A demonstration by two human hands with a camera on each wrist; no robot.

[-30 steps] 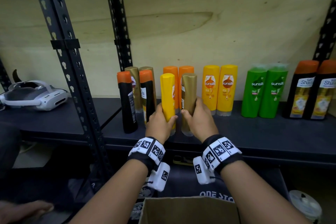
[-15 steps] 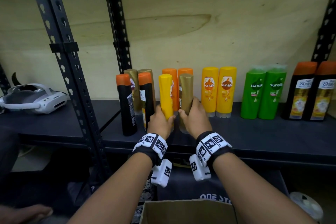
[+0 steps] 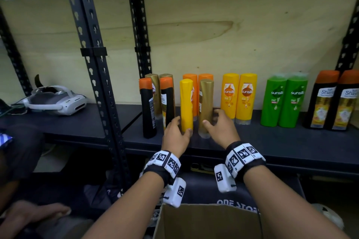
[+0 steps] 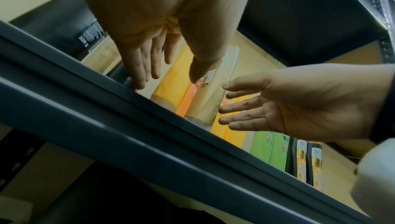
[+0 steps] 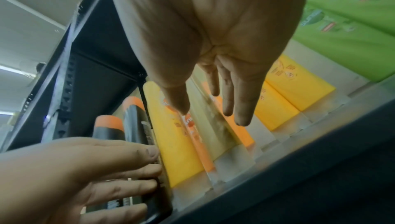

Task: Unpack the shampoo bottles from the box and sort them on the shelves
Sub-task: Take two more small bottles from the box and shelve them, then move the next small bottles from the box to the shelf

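Both hands at the front edge of the dark shelf [image 3: 272,141], fingers straight and spread, gripping nothing. Left hand [image 3: 175,136] flanks the yellow bottle [image 3: 186,106]: fingers go round its left side, thumb tip touches or nearly touches its lower right edge; can't tell if the fingers make contact. In the right wrist view the left fingertips [image 5: 149,153] lie against the black bottle next to it. Right hand [image 3: 220,129] is just right of the gold bottle [image 3: 206,106], thumb near its lower front, fingers reaching past its right side; the left wrist view shows a small gap between fingers and bottle.

Yellow and gold bottles stand upright, side by side, just apart, in front of two orange bottles [image 3: 198,83]. To the left, two black bottles with orange caps [image 3: 148,108] with two more gold ones behind. To the right, two yellow Sunsilk bottles [image 3: 239,99], then two green Sunsilk bottles [image 3: 284,103], then two black orange-capped bottles [image 3: 330,103] at the far right.

Open cardboard box [image 3: 207,221] sits below, between the forearms. White headset [image 3: 56,101] on the neighbouring shelf, left. Another person's hand [image 3: 33,213] at bottom left.
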